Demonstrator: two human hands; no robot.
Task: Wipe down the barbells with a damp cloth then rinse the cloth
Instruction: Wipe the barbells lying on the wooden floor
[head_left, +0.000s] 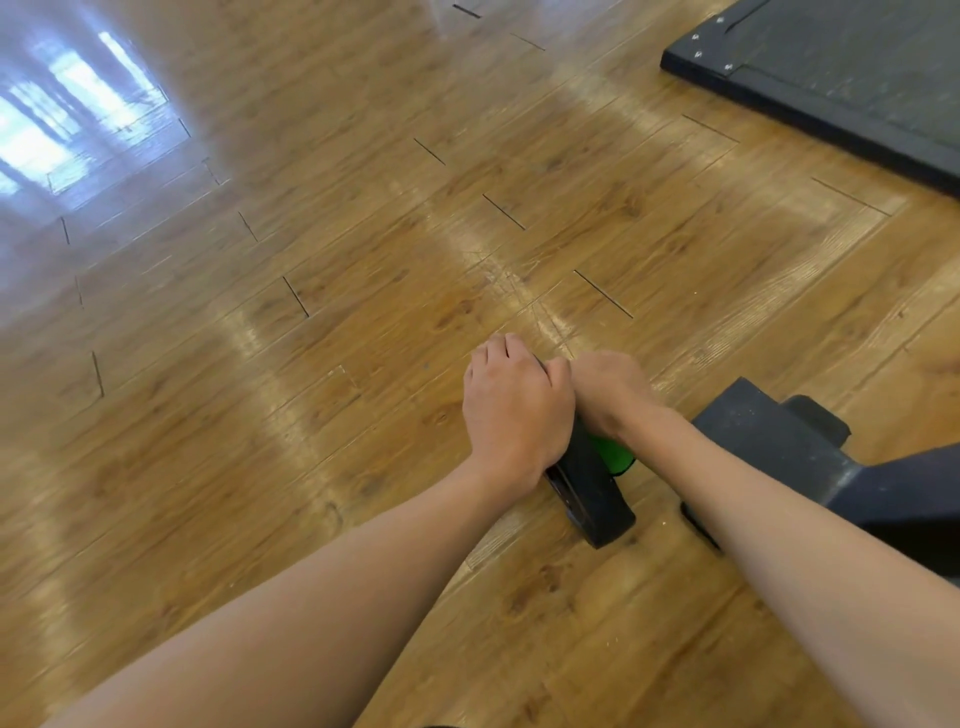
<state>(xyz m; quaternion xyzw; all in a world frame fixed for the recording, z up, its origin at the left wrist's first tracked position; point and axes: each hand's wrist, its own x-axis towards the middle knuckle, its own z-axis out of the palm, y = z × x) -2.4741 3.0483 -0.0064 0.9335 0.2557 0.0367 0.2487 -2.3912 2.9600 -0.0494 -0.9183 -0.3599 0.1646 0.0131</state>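
Honey-coloured wood floor (311, 270) runs under two bare forearms reaching in from the near edge, their hands meeting over the task's work low on the ground, right of centre. The left hand (514, 405) is clenched round the dark, blocky barbell (592, 493), fingers curled over its far side, steadying it. Touching it on the right, the right hand (610, 392) is bunched knuckles-up, its fingertips out of sight. A fold of green cloth (615, 457) shows beneath the heel of that hand, pressed against the barbell, so it appears to be grasping the cloth. Only one short end of the barbell juts toward the camera; the rest is hidden under the hands, and how it rests on the floor cannot be made out.

Just beside the right forearm stands the dark foot of a piece of gym equipment (769, 441). Well beyond, at the far right, lies a black floor mat (857, 83) with bolts along its edge. At the far left, window glare (78, 114) gleams off the polished boards.

The wipe looks to be under way, with the rinse not yet done. The risks, by judgement: a damp surface could let the steadying hand slip, and the weight might shift or roll onto the close-set fingers. Water squeezed from the cloth could drip on the glossy planks and leave a slick patch. A wide stroke to the right could knock knuckles on the equipment foot.
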